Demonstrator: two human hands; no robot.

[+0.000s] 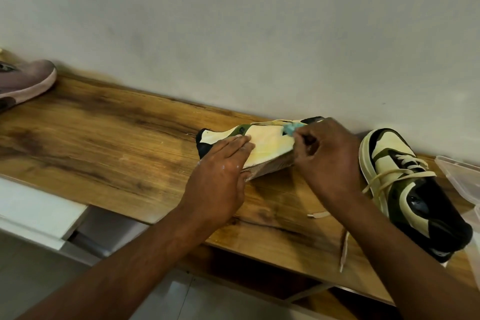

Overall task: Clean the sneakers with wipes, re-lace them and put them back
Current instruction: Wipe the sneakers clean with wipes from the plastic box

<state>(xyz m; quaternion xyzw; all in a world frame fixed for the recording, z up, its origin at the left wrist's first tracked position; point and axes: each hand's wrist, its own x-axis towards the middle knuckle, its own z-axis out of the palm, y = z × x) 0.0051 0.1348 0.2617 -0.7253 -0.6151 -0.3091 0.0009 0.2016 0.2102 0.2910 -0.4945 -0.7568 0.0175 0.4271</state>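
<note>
A cream, green and black sneaker (pixel 267 141) lies on its side on the wooden shelf (pixel 117 143), sole edge toward me. My left hand (pixel 220 176) holds its heel end, fingers flat on the cream side and thumb against the sole. My right hand (pixel 324 153) pinches a bluish wipe (pixel 293 128) against the shoe's upper edge near the toe end. The matching sneaker (pixel 405 189) stands upright to the right, its cream laces (pixel 345 247) loose and trailing over the shelf's front edge.
A mauve sneaker (pixel 28 80) sits at the far left of the shelf. A clear plastic container (pixel 459 174) is at the right edge. The grey wall runs close behind the shoes. A white drawer (pixel 39 213) stands below left.
</note>
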